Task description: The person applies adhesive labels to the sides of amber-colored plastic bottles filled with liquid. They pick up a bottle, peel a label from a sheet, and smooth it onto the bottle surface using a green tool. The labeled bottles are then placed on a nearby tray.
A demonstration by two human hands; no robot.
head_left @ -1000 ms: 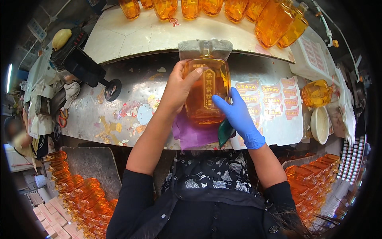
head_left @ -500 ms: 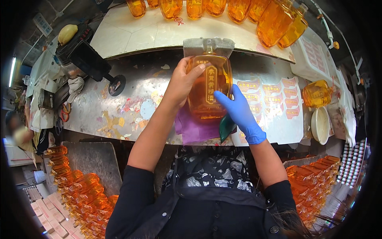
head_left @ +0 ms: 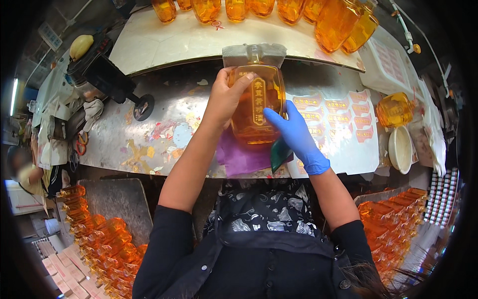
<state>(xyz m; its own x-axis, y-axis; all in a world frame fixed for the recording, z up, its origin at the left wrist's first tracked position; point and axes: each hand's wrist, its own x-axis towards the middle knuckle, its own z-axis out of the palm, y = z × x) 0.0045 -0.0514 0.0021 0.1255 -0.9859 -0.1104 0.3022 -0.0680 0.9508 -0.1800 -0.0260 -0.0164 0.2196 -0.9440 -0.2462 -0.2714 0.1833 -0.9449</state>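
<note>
An amber glass bottle (head_left: 256, 130) with a gold-lettered label on its front lies over the metal bench, its clear neck pointing away from me. My bare left hand (head_left: 226, 97) grips its left side, thumb on the upper front. In a blue glove, my right hand (head_left: 296, 132) clasps the right side, its thumb beside the label's lower end. A dark green tool (head_left: 280, 153), perhaps a scraper, juts out beneath the right palm; its grip is hidden. Under the bottle lie a purple cloth (head_left: 233, 155) and, by the neck, a grey pad (head_left: 280, 52).
Label sheets (head_left: 343, 117) lie to the right, near another amber bottle (head_left: 394, 109) and a pale bowl (head_left: 400, 149). More bottles (head_left: 206, 10) line the raised board (head_left: 164, 42). Crowded bottles (head_left: 107, 236) stand low on both sides. Scissors (head_left: 81, 143) hang left, below a black device (head_left: 109, 72).
The whole view has shifted slightly. Both hands keep their hold on the bottle, and the right thumb stays by the label's lower part.
</note>
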